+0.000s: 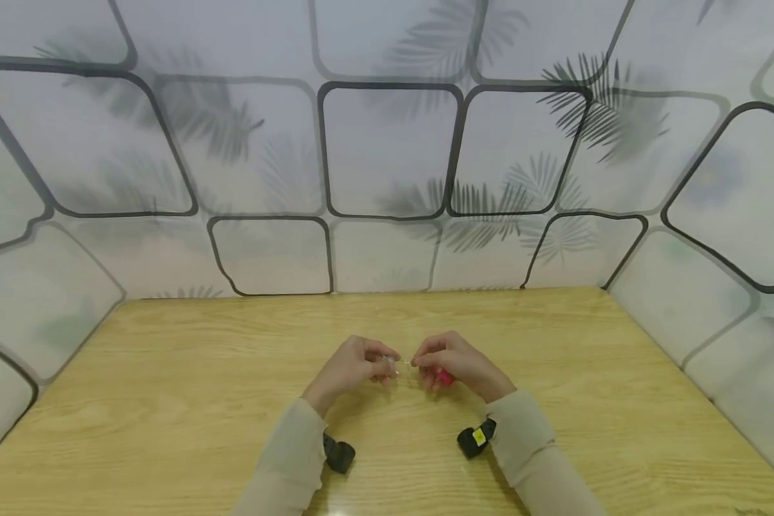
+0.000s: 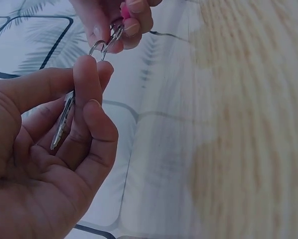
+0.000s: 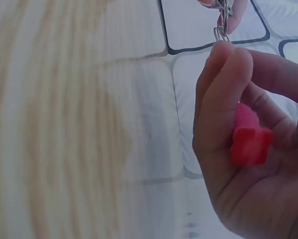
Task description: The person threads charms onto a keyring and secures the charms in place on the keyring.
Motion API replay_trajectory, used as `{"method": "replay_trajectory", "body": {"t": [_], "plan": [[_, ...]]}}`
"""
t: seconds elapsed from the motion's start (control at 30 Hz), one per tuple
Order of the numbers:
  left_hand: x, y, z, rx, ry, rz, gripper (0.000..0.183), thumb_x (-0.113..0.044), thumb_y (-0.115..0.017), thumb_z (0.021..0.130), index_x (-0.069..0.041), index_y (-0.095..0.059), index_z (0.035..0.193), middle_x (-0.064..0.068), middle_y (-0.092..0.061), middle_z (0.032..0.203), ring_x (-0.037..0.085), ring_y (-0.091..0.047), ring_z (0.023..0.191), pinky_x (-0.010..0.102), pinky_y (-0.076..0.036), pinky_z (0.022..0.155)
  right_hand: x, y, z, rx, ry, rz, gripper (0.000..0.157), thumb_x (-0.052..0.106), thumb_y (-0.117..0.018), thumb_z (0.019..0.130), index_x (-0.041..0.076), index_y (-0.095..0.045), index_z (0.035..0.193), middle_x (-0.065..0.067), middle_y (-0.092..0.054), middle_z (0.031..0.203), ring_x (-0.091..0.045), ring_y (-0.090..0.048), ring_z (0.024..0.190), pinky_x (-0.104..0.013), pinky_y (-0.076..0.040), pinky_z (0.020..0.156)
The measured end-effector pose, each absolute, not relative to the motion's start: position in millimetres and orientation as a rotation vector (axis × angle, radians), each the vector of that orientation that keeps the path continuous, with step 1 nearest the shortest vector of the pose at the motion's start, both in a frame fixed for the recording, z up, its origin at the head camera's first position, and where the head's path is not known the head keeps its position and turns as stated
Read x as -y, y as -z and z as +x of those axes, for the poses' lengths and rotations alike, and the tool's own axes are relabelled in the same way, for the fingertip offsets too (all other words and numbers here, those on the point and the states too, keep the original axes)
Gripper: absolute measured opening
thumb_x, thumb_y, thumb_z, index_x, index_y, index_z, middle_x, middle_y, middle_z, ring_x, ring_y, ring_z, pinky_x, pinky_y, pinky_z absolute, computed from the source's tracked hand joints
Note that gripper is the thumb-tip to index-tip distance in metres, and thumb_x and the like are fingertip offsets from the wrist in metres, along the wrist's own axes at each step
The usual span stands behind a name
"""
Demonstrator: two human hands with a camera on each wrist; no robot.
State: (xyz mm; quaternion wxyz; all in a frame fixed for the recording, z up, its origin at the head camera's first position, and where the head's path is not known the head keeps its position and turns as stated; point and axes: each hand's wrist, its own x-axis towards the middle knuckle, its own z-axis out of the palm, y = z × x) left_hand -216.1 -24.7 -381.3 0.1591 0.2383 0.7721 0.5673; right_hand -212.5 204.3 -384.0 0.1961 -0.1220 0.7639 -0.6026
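Over the table, both hands are close together in the head view. My left hand (image 1: 360, 365) pinches a metal key ring (image 2: 95, 46) between thumb and fingertips. A silver key (image 2: 63, 122) hangs from it against the curled fingers. My right hand (image 1: 458, 360) pinches the thin metal clasp (image 2: 117, 34) of a keychain, its wire end meeting the ring. The keychain's pink-red body (image 3: 250, 144) hangs inside the right palm, its lobed end facing the wrist camera. Fingertips hide part of the ring and clasp.
A light wood-grain table (image 1: 200, 387) spreads under the hands. Behind it and at both sides stand pale curtains (image 1: 387, 150) with dark rounded outlines and leaf prints. Black wrist cameras (image 1: 340, 456) sit beneath both sleeves.
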Motion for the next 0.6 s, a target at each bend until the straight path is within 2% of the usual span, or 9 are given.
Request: {"method": "replay_trajectory", "body": {"t": [0.3, 0.43, 0.53, 0.6], "plan": [[25.8, 379.4, -218.8, -2.213, -1.618, 0.681, 0.02, 0.003, -0.064, 0.095, 0.013, -0.071, 0.111, 0.015, -0.074, 0.084, 0.027, -0.071, 0.068, 0.035, -0.059, 0.072, -207.1, 381.4, -213.0, -2.046, 1.757, -0.363, 0.016, -0.003, -0.06, 0.096, -0.018, -0.063, 0.095, -0.006, -0.067, 0.072, -0.009, -0.062, 0.06, -0.023, -0.054, 0.059], [25.5, 381.4, -218.8, -2.227, -1.611, 0.681, 0.018, 0.003, -0.065, 0.095, 0.012, -0.071, 0.11, 0.018, -0.073, 0.081, 0.03, -0.071, 0.068, 0.035, -0.058, 0.071, -206.6, 384.1, -213.7, -2.031, 1.813, -0.298, 0.01, -0.005, -0.061, 0.094, -0.007, -0.068, 0.087, -0.005, -0.069, 0.076, -0.007, -0.057, 0.059, -0.021, -0.05, 0.057], [24.3, 381.7, -218.3, -2.238, -1.611, 0.702, 0.017, 0.004, -0.066, 0.094, 0.012, -0.072, 0.108, 0.019, -0.072, 0.081, 0.031, -0.071, 0.067, 0.034, -0.058, 0.07, -205.5, 385.8, -214.2, -1.988, 1.887, -0.26, 0.017, -0.006, -0.059, 0.093, 0.003, -0.068, 0.082, -0.005, -0.069, 0.079, -0.008, -0.059, 0.061, -0.021, -0.053, 0.06], [22.8, 382.5, -218.3, -2.233, -1.617, 0.717, 0.017, 0.004, -0.065, 0.094, 0.012, -0.071, 0.108, 0.018, -0.073, 0.081, 0.03, -0.071, 0.067, 0.034, -0.058, 0.071, -205.0, 386.2, -214.3, -1.936, 1.946, -0.242, 0.021, -0.007, -0.057, 0.094, 0.005, -0.067, 0.08, -0.007, -0.069, 0.08, -0.009, -0.064, 0.065, -0.023, -0.057, 0.065]]}}
